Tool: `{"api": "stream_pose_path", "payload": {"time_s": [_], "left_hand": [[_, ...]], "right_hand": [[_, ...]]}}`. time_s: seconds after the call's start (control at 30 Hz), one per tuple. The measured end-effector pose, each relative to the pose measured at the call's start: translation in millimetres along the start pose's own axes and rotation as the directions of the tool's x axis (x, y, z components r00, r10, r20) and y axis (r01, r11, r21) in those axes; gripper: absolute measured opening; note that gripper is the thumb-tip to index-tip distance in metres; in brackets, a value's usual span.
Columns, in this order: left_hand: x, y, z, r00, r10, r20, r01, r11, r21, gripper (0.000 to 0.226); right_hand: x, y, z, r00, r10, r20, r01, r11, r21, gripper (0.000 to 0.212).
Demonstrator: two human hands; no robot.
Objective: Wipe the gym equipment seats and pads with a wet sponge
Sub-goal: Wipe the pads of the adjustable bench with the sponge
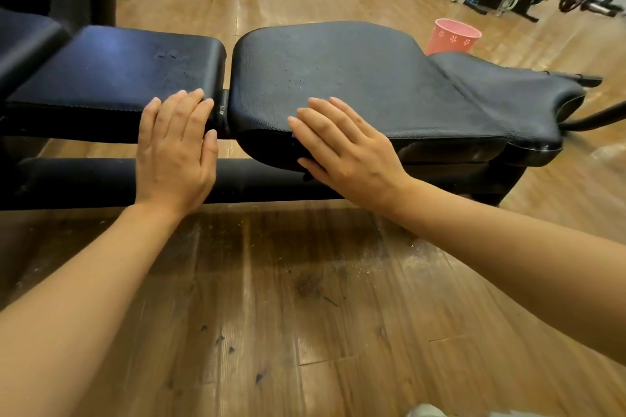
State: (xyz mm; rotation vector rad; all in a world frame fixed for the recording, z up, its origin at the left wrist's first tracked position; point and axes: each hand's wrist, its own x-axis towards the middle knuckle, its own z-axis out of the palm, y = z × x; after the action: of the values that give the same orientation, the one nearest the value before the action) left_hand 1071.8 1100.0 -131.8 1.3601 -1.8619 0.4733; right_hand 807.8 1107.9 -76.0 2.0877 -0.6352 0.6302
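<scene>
While both flat hands, left hand [176, 149] and right hand [342, 145], press black pads [355, 78], worn wooden floor [271, 298] spreads below.

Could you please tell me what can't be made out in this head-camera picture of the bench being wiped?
- The sponge: none shows; the flat right hand on the wide black padded seat would cover one, with only a purplish hint at its fingers.
- The pink flower-print bucket: lower part hidden behind the seat; contents unseen.
- The narrow black vinyl back pad under the left hand: cut off at the left edge.
- Background gym gear: too blurred.
</scene>
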Motion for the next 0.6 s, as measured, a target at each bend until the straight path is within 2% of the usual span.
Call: {"api": "stream_pose_path", "payload": {"time_s": [0.13, 0.3, 0.43, 0.53, 0.6], "left_hand": [[2.8, 3.7, -3.6, 1.0, -0.03, 0.005, 0.03, 0.999, -0.016, 0.043], [8.5, 14.1, -8.3, 0.997, -0.066, -0.048, 0.061, 0.994, -0.094, 0.035], [15.3, 31.4, -6.1, 0.999, 0.024, -0.042, -0.033, 0.977, -0.211, 0.041], [23.0, 55.8, 0.3, 0.993, 0.11, -0.052, -0.12, 0.959, -0.256, 0.043], [26.6, 72.3, 5.4, 0.989, 0.141, -0.045, -0.148, 0.947, -0.284, 0.042]], "right_hand": [[-30.7, 26.0, -10.7, 0.994, -0.109, -0.025, 0.108, 0.994, -0.015, 0.044], [-89.5, 68.9, -24.4, 0.989, -0.147, -0.036, 0.143, 0.986, -0.084, 0.069], [-107.0, 67.9, -20.3, 0.998, -0.023, -0.054, 0.02, 0.998, -0.066, 0.069], [-102.4, 41.9, -4.7, 0.988, 0.117, -0.105, -0.124, 0.99, -0.066, 0.064], [-94.5, 23.9, 6.3, 0.979, 0.157, -0.131, -0.168, 0.982, -0.08, 0.062]]}}
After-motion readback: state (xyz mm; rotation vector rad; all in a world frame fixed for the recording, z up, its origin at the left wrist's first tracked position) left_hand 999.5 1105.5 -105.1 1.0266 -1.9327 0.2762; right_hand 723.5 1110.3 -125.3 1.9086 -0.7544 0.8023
